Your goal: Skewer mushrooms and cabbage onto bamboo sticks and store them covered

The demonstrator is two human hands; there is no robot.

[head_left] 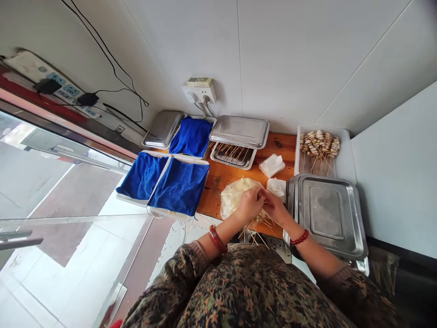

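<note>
Both hands meet over the front edge of the wooden table. My left hand [250,203] is closed, its fingertips pressed against those of my right hand [274,207], which is closed too. Whatever sits between the fingers is too small and covered to name. Beside and partly under my left hand is a clear plastic bag [229,195] with pale, whitish food pieces [244,184]. Thin wooden skewers [254,233] fan out below the hands toward my body; their upper ends are hidden. White tissue or wrapping [277,187] lies just beyond my right hand.
Stacked metal trays [329,214] stand at right, in front of a white tub [344,166] with skewered food [320,143]. Blue cloths [180,184] cover trays at left. A lidded tray [239,130] of skewers and a small white packet [272,165] lie behind.
</note>
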